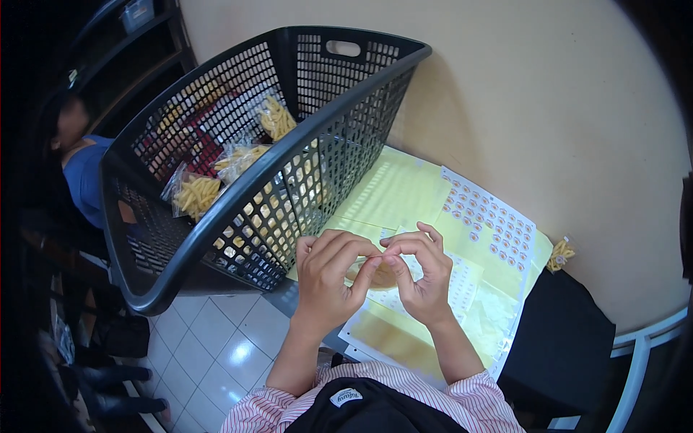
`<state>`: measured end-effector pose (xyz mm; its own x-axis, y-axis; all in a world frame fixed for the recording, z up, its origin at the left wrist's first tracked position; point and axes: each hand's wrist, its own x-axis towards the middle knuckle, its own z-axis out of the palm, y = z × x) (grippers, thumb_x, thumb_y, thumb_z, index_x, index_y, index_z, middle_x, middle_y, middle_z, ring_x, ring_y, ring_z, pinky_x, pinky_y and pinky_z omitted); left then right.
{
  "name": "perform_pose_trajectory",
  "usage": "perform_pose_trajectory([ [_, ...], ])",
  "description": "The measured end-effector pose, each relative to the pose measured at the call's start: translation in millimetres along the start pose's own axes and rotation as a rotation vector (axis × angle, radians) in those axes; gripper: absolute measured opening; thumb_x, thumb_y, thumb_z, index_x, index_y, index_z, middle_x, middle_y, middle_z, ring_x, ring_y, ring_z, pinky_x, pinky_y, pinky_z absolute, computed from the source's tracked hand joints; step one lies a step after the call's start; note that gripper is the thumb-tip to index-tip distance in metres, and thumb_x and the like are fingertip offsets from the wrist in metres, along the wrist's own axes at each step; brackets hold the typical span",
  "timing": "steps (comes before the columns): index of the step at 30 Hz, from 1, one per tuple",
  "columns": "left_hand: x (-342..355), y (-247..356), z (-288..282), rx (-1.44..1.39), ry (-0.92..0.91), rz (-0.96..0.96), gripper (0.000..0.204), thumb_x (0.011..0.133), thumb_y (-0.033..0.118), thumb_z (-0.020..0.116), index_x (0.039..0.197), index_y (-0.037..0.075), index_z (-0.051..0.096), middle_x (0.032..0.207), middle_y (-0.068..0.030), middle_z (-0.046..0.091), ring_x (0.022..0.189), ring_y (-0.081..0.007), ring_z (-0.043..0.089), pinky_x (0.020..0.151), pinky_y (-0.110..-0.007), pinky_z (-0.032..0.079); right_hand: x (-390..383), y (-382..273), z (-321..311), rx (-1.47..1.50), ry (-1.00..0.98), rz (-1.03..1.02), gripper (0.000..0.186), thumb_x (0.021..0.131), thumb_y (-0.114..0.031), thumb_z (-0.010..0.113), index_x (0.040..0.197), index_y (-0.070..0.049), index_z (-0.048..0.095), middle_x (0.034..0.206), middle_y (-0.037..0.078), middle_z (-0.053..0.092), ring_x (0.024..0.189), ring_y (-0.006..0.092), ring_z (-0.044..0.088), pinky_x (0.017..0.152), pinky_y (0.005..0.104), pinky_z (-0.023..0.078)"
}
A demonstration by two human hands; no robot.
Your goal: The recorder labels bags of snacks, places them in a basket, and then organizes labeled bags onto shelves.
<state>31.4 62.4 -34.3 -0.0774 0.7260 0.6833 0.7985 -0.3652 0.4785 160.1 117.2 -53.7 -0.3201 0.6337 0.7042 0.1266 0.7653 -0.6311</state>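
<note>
My left hand (333,278) and my right hand (421,274) meet over the table, thumb and index finger of each pinched together, tip to tip. Whatever sits between the fingertips is too small to make out. Just beneath them, partly covered by the fingers, lies a round yellowish-brown thing (383,278) whose kind I cannot tell. A sheet of small round stickers (465,278) lies under and beside my right hand. Farther right is a larger sticker sheet (498,220) with several rows of round labels, some gone from it.
A big black plastic basket (361,76) stands left of the table, holding clear bags of yellow stick-shaped snacks (198,195). Another small snack bag (560,254) sits at the table's right corner, near black cloth (559,346). A person in blue (88,173) is at far left.
</note>
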Motion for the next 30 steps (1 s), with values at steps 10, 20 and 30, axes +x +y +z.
perform_pose_trajectory([
  [10,19,-24,14,-0.236,-0.054,0.063,0.055,0.058,0.019,0.07,0.107,0.004,0.049,0.102,-0.0095,0.053,0.096,-0.0244,0.048,0.082,-0.034,0.034,-1,-2,-23,0.318,0.37,0.259,0.003,0.078,-0.001,0.054,0.078,0.002,0.052,0.079,0.008,0.052,0.072,0.0138,0.055,0.062,0.0229,0.045],
  [20,23,-61,43,-0.943,-0.321,-0.401,0.045,0.074,0.0,0.055,0.116,0.001,0.04,0.098,-0.008,0.053,0.088,-0.0118,0.052,0.075,-0.023,0.043,-12,24,-39,0.217,0.639,0.34,0.022,0.083,-0.009,0.049,0.103,0.0,0.049,0.09,0.008,0.053,0.082,0.0139,0.054,0.073,0.0242,0.042],
  [30,41,-127,93,-2.02,-0.763,-0.593,0.046,0.088,0.029,0.032,0.122,-0.001,0.03,0.108,-0.0129,0.049,0.09,-0.0182,0.052,0.075,-0.026,0.046,-59,59,-9,-0.197,0.257,0.574,0.034,0.073,-0.004,0.053,0.107,-0.003,0.047,0.094,0.013,0.052,0.085,0.0205,0.052,0.075,0.0308,0.04],
])
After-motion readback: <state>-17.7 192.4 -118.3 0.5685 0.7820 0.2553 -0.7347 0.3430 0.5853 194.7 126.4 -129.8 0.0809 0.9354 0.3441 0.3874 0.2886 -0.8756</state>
